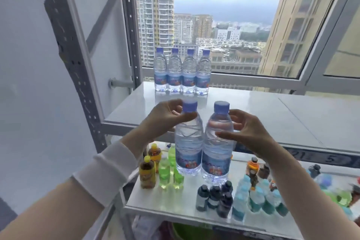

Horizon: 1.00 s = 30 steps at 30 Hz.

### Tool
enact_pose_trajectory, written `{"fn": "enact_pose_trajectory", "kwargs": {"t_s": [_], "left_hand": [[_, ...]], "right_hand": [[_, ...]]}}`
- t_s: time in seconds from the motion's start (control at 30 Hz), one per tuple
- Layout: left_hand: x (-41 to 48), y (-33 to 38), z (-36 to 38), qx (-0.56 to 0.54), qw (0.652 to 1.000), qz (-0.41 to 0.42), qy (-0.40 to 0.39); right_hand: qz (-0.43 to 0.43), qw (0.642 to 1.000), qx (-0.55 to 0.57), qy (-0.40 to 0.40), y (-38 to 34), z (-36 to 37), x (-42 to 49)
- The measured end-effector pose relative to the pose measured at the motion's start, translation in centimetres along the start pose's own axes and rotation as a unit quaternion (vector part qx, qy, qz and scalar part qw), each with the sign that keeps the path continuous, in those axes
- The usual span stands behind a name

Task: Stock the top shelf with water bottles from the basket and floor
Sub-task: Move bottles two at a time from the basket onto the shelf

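Slippage is worrying me most: I am carrying two clear plastic water bottles with blue caps at once, and neither grip looks deep. My left hand (165, 118) is pinching the left bottle (188, 142) just under its cap, fingers (176, 112) closed on the neck alone, so the full body is hanging free and could swing or slide out. My right hand (246, 132) is cupping the shoulder of the right bottle (217, 146), fingers curled around it with the thumb across the front. Both bottles are touching side by side in the air, in front of the edge of the grey metal top shelf (253, 115) and above the lower shelf (187, 198) crowded with small coloured drink bottles; a drop there would be knocking those over. Four matching water bottles (182, 72) are standing in a row at the shelf's back left, so setting mine down too close risks toppling them. Both forearms are reaching forward, wrists raised, the left in a white sleeve (109, 173).
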State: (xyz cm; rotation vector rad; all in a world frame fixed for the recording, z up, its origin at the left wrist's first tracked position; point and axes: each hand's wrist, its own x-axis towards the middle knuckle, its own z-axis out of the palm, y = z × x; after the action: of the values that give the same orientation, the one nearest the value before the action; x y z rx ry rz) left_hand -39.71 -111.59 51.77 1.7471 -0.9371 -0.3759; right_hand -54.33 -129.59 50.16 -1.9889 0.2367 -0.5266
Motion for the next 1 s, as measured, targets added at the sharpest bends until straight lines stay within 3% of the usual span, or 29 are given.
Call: {"fn": "enact_pose_trajectory", "kwargs": {"t_s": [0.23, 0.6, 1.0], "left_hand": [[6.4, 0.9, -5.6, 0.025, 1.000, 0.007, -0.014], [13.7, -2.2, -9.3, 0.018, 0.996, -0.001, 0.085], [16.0, -5.3, -9.5, 0.014, 0.993, 0.045, 0.112]], "right_hand": [[-0.013, 0.999, 0.032, 0.002, -1.8, 1.2, 8.3], [-0.023, 0.999, 0.045, -0.017, 0.1, 3.5, 19.2], [-0.026, 0.999, 0.039, -0.008, 2.7, 5.3, 21.0]]}}
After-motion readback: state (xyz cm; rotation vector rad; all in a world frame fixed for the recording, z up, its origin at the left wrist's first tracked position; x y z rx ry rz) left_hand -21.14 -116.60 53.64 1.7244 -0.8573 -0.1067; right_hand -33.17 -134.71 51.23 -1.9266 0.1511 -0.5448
